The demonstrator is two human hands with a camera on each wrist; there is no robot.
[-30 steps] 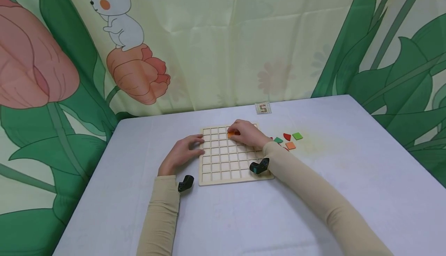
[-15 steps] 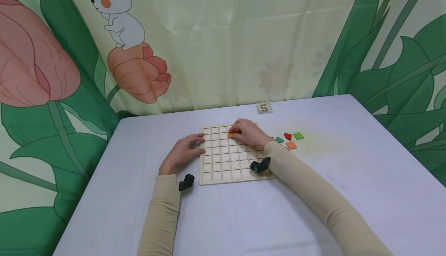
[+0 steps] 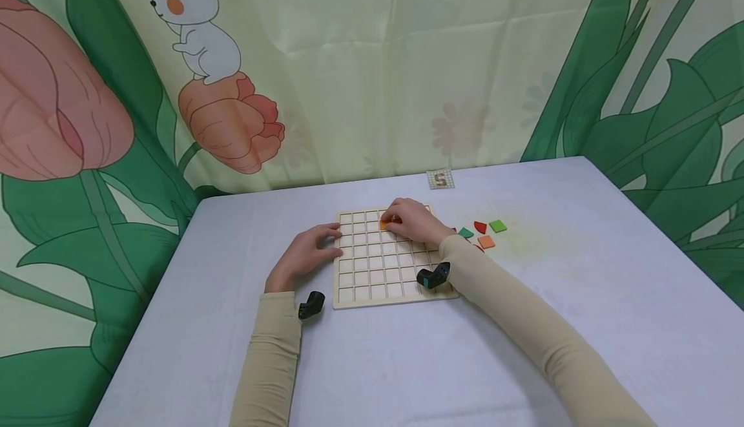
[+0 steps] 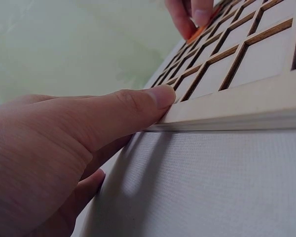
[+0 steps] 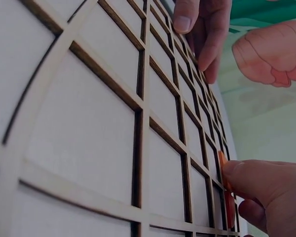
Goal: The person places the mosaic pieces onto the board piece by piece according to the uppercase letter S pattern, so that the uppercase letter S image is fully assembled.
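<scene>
A pale wooden grid board (image 3: 376, 278) lies on the table, its square cells divided by thin strips. My right hand (image 3: 414, 220) is over its far part, thumb and fingertips pinching an orange tile (image 3: 383, 225) at a cell. In the right wrist view the thumb meets the orange tile (image 5: 221, 157), and a red-orange piece (image 5: 230, 211) shows just below it. My left hand (image 3: 303, 252) rests at the board's left edge with fingers spread. In the left wrist view its thumb (image 4: 160, 96) touches the board's rim (image 4: 246, 102).
Right of the board lie loose tiles: a light green square (image 3: 497, 226), an orange square (image 3: 485, 241), a red piece (image 3: 480, 227) and a dark green piece (image 3: 465, 233). My right forearm partly hides others. A small printed card (image 3: 440, 179) lies near the table's back edge.
</scene>
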